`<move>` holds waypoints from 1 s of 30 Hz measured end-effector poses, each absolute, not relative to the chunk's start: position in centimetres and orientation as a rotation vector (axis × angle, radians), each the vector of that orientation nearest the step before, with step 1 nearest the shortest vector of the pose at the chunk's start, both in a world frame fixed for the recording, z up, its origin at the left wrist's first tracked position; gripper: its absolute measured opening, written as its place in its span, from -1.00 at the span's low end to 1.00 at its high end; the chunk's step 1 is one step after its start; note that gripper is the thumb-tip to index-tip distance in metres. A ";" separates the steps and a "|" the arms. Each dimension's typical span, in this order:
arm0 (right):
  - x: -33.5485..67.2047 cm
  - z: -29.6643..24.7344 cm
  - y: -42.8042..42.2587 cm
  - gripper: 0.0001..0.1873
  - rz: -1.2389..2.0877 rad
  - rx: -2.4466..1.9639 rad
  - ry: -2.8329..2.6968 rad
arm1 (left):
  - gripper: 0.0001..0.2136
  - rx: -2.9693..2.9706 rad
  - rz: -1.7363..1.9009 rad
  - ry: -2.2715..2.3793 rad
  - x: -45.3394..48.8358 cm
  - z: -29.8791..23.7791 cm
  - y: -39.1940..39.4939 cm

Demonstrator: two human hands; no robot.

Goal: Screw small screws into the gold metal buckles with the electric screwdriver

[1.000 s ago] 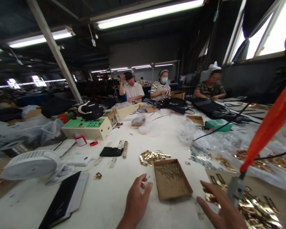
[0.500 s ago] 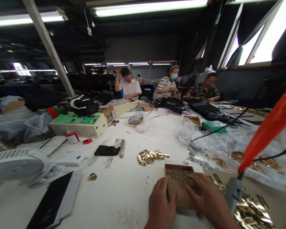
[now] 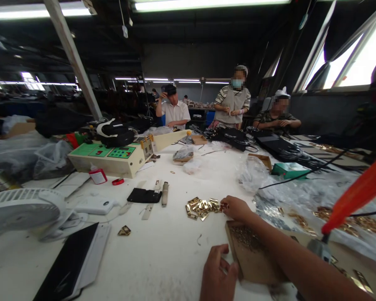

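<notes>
My right hand (image 3: 236,207) reaches forward over a shallow cardboard tray (image 3: 253,267) of small gold screws. Its fingers are curled at the right end of a pile of gold metal clasps (image 3: 202,207) on the white table (image 3: 163,251). What the fingers hold cannot be made out. My left hand (image 3: 217,274) rests near the table's front edge with its fingers bent against the tray's left rim.
A green-topped machine (image 3: 113,156) stands at the back left, a white fan (image 3: 21,209) and a black-and-white folder (image 3: 72,261) at the left. An orange-handled tool (image 3: 357,196) hangs at the right over gold parts (image 3: 347,219) on plastic. Three people work at the far end.
My right hand has left the screw tray and stretched forward to the clasp pile. My left hand slid back to the tray's left rim. A far person has stood up.
</notes>
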State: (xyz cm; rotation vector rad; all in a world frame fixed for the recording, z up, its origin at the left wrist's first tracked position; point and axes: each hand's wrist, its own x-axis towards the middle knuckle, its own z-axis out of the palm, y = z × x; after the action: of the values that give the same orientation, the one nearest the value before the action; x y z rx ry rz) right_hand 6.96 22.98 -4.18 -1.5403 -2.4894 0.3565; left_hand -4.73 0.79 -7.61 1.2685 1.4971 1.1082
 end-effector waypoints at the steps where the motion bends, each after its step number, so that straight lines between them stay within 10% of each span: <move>1: 7.0 -4.3 23.2 -0.74 0.352 -1.562 -2.482 | -0.69 1.249 1.112 1.478 -4.9 -7.7 0.8; 13: 5.4 -3.9 21.5 -0.52 0.381 -1.391 -2.343 | -0.81 1.275 1.162 1.366 -5.2 -8.2 1.0; 30: 1.8 -3.9 22.5 -0.80 0.429 -1.689 -2.359 | -0.78 1.307 1.137 1.331 -11.4 -6.4 6.1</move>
State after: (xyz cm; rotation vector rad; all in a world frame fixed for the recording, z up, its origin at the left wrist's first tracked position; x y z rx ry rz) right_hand 1.81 22.54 -3.92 -1.6894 -2.3592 0.4288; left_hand -11.36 6.05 -6.41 1.3067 1.3307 1.1367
